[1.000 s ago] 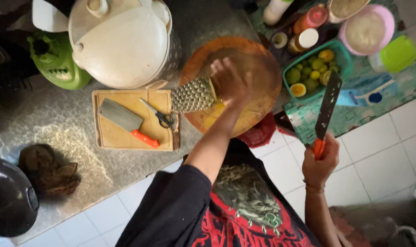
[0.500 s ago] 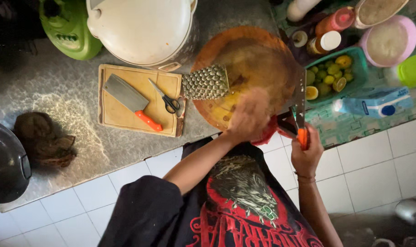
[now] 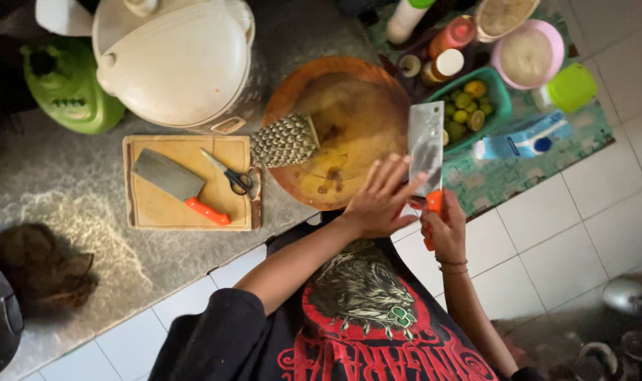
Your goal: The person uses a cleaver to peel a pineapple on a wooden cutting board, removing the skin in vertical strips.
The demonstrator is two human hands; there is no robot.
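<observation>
My right hand (image 3: 444, 227) grips the orange handle of a cleaver (image 3: 425, 144). Its wide steel blade points away from me, over the right edge of a round, stained wooden chopping block (image 3: 335, 92). My left hand (image 3: 379, 201) is at the block's near edge with fingers spread, fingertips touching the flat of the blade. It holds nothing. A metal grater with a scaly face (image 3: 284, 141) lies on the block's left rim.
A rectangular cutting board (image 3: 159, 208) to the left carries a second orange-handled cleaver (image 3: 176, 183) and scissors (image 3: 231, 175). Behind it are a white rice cooker (image 3: 176, 63) and a green object (image 3: 63, 88). A teal basket of limes (image 3: 501, 95), bowls and bottles stand on the right, a brown husk (image 3: 42, 268) on the left.
My right hand has brought the cleaver from off to the right in over the round block. My left hand drew back from the block's middle to its near edge and met the blade.
</observation>
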